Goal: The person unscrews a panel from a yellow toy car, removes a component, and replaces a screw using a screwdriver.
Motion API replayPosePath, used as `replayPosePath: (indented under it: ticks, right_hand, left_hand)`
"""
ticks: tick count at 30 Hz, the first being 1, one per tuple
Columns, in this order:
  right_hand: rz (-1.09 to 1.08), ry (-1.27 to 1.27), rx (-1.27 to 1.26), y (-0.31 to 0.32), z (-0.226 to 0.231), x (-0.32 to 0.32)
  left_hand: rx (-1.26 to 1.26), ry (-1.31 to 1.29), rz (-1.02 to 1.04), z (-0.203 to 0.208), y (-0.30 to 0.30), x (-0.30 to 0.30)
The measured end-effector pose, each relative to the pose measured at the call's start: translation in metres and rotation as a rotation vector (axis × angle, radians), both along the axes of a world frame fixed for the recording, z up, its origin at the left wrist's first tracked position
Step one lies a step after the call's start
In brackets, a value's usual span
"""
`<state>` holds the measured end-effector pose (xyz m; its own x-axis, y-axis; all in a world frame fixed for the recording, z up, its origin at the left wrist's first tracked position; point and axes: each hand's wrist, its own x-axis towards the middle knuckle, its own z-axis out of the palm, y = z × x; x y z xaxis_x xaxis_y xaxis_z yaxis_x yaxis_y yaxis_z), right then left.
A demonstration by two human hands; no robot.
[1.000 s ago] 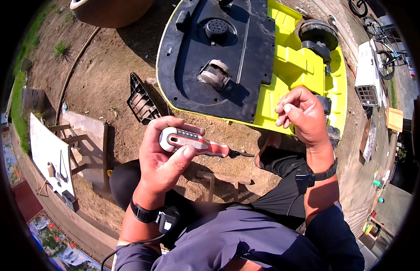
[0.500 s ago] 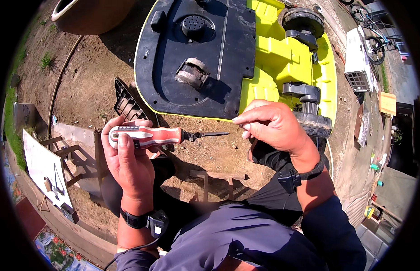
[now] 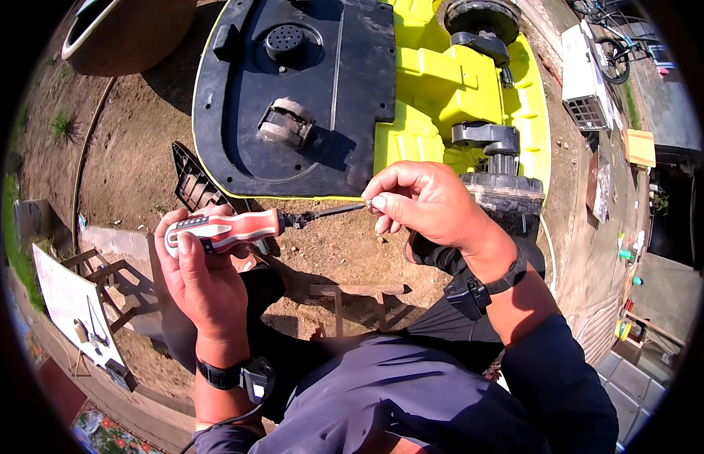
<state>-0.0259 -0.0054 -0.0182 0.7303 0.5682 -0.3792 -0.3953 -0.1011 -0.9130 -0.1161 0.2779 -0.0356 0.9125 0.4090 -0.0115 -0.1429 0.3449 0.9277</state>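
Observation:
My left hand (image 3: pixel 206 295) is wrapped round the red and white handle of a screwdriver (image 3: pixel 250 229), whose dark shaft points right. My right hand (image 3: pixel 435 208) pinches a small metal piece that looks like a screw (image 3: pixel 370 204), held right at the screwdriver's tip; the fingers cover most of it. Just beyond both hands lies an upturned toy ride-on vehicle (image 3: pixel 344 91), with a black bottom panel and a yellow-green body. A small caster wheel (image 3: pixel 287 122) sticks up from the panel. Two larger black wheels, the nearer one (image 3: pixel 503 193) by my right wrist, sit on the yellow side.
A black plastic part (image 3: pixel 194 178) lies on the dirt left of the vehicle. At the left, a white board (image 3: pixel 68 303) bears some tools. A low wooden stool (image 3: pixel 359 290) stands between my legs. A large clay pot (image 3: pixel 128 45) is at the far left.
The screwdriver's tip and my right fingers have come together; before, a gap lay between them. The shaft now tilts up slightly. The whole view has shifted, so the vehicle appears further left and higher.

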Motion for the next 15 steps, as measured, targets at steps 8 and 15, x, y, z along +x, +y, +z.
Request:
replayPosePath:
  ticks: [8,15]
  right_hand:
    - [-0.005,0.029,-0.048,0.003,0.0006,0.0004]
    - [0.018,0.035,-0.058,0.0032,-0.0019,0.0018]
  left_hand:
    - [0.019,0.004,0.007,0.0008,-0.002,0.001]
    - [0.001,0.005,-0.009,0.001,-0.0008,0.0]
